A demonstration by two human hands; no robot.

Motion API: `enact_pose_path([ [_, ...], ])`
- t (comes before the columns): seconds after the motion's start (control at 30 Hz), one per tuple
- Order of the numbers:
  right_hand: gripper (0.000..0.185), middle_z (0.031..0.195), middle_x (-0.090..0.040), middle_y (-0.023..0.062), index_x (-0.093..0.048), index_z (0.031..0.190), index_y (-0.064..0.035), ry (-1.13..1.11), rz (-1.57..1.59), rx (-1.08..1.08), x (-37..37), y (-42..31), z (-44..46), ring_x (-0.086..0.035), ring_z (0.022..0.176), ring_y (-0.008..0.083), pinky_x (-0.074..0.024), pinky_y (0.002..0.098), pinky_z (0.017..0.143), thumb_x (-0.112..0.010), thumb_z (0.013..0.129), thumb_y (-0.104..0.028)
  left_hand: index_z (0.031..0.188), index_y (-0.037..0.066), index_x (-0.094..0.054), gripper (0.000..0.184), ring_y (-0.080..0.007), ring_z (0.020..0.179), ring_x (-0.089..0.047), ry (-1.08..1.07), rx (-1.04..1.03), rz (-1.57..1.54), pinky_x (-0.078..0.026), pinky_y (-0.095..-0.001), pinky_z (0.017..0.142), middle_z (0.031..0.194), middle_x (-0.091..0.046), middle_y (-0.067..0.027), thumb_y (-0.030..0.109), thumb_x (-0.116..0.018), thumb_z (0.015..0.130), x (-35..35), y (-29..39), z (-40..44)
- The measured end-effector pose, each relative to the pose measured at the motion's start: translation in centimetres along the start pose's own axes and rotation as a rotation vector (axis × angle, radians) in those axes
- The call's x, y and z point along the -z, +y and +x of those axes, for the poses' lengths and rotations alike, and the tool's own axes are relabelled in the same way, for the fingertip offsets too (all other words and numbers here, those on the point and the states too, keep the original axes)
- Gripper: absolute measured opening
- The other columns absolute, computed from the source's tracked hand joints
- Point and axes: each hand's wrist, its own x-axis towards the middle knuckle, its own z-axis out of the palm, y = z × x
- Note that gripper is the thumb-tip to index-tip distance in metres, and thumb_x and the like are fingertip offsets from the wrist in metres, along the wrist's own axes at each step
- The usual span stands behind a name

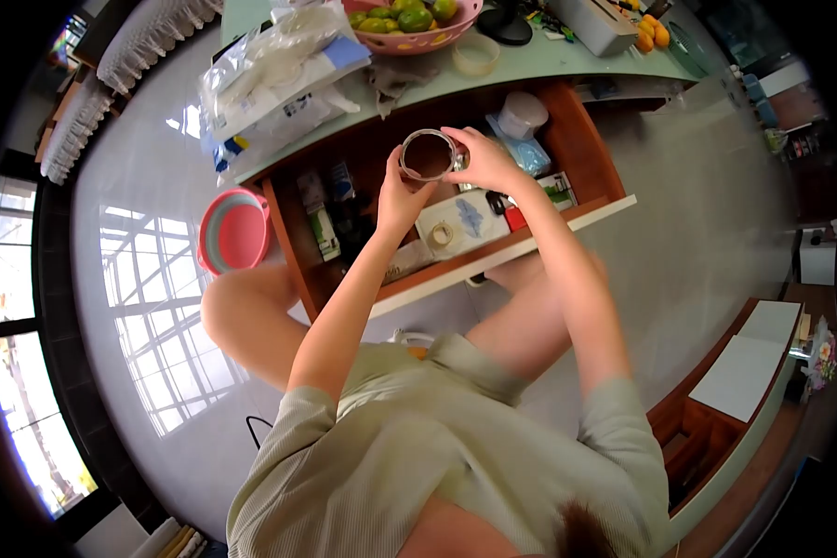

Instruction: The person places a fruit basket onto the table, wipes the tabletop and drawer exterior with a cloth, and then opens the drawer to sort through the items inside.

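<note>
Both my hands hold a roll of clear tape (425, 132) up over the open drawer (589, 158). My left hand (400, 197) is closed on its left side, and my right hand (485, 162) grips the right side. The dark drawer floor shows through the ring. Below my hands lies a white box with a blue leaf print (471, 216), with a small tape roll (441, 233) on top. A white round container (524, 115) and a blue packet (528, 156) sit at the drawer's back right. Small boxes (325, 232) lie on its left.
On the glass tabletop (409, 76) stand a pink fruit basket (418, 41), another tape roll (475, 54), plastic bags (279, 74) and a grey box (597, 23). A pink basin (235, 232) is on the floor at left. My knees flank the drawer front.
</note>
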Motion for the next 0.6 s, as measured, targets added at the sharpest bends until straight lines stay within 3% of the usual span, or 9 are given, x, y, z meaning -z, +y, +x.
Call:
enact_pose_path([
  [0.1,0.075,0.114,-0.053,0.0130,-0.041,0.128,-0.0017,0.106,0.115,-0.031,1.7,1.4,1.1,-0.055,0.095,0.0198,-0.0463,0.0319,0.082,-0.077,0.064,-0.015,0.136,0.003,-0.023,0.075,-0.0092,0.063,-0.053,-0.019,-0.096,0.000,-0.043,-0.0218,0.055,0.089,-0.057,-0.0068,0.007,-0.068,0.075,-0.2,2.4,2.9],
  [0.13,0.073,0.114,-0.054,0.0126,-0.041,0.128,-0.0016,0.127,0.157,-0.034,2.4,1.5,1.6,-0.055,0.095,0.0190,-0.0468,0.0313,0.081,-0.076,0.065,-0.013,0.136,0.004,-0.024,0.078,-0.0140,0.062,-0.053,-0.051,-0.072,-0.022,-0.045,-0.0260,0.058,0.094,-0.060,-0.0106,0.013,-0.070,0.074,0.0,3.6,3.8],
  [0.2,0.066,0.114,-0.056,0.0119,-0.043,0.126,-0.0012,0.191,0.142,0.006,4.1,0.9,2.2,-0.057,0.091,0.0166,-0.0486,0.0284,0.076,-0.074,0.068,-0.007,0.137,0.004,-0.022,0.079,-0.0136,0.060,-0.052,-0.034,-0.125,-0.023,-0.044,-0.0257,0.057,0.094,-0.060,-0.0105,0.012,-0.069,0.074,-0.6,4.6,5.8],
  [0.3,0.064,0.109,-0.060,0.0100,-0.048,0.122,-0.0029,0.360,0.267,0.037,5.4,1.8,3.3,-0.061,0.088,0.0186,-0.0484,0.0305,0.076,-0.074,0.065,-0.013,0.137,0.002,-0.023,0.079,-0.0125,0.060,-0.052,-0.029,-0.178,-0.051,-0.044,-0.0252,0.056,0.093,-0.061,-0.0109,0.011,-0.069,0.074,-2.0,5.5,8.7],
  [0.37,0.063,0.114,-0.057,0.0156,-0.048,0.123,-0.0026,0.424,0.324,0.028,6.3,2.5,3.6,-0.062,0.077,0.0150,-0.0490,0.0267,0.070,-0.073,0.065,-0.009,0.137,0.001,-0.023,0.078,-0.0121,0.060,-0.051,-0.045,-0.183,-0.094,-0.044,-0.0249,0.056,0.092,-0.061,-0.0112,0.011,-0.069,0.074,-3.2,5.7,10.6],
  [0.4,0.063,0.117,-0.055,0.0183,-0.047,0.124,-0.0017,0.431,0.395,0.003,6.8,3.1,3.7,-0.062,0.075,0.0126,-0.0486,0.0247,0.069,-0.072,0.066,-0.007,0.139,0.001,-0.021,0.076,-0.0029,0.059,-0.042,-0.068,-0.165,-0.113,-0.038,-0.0169,0.052,0.092,-0.058,-0.0052,0.004,-0.066,0.078,-3.8,6.0,11.2],
  [0.47,0.063,0.123,-0.048,0.0230,-0.043,0.126,0.0025,0.441,0.573,-0.004,7.7,4.0,4.0,-0.059,0.072,0.0071,-0.0468,0.0194,0.067,-0.069,0.069,0.000,0.139,0.000,-0.020,0.077,-0.0032,0.058,-0.042,-0.102,-0.142,-0.077,-0.038,-0.0171,0.052,0.093,-0.057,-0.0056,0.006,-0.066,0.078,-4.7,6.7,12.4],
  [0.6,0.061,0.128,-0.046,0.0162,-0.039,0.128,0.0063,0.446,0.864,-0.051,8.9,5.0,4.9,-0.057,0.082,0.0079,-0.0470,0.0209,0.075,-0.064,0.073,0.003,0.139,-0.001,-0.020,0.077,-0.0041,0.058,-0.044,-0.106,-0.106,-0.054,-0.038,-0.0178,0.051,0.099,-0.056,-0.0080,0.008,-0.067,0.078,-6.2,7.1,14.2],
])
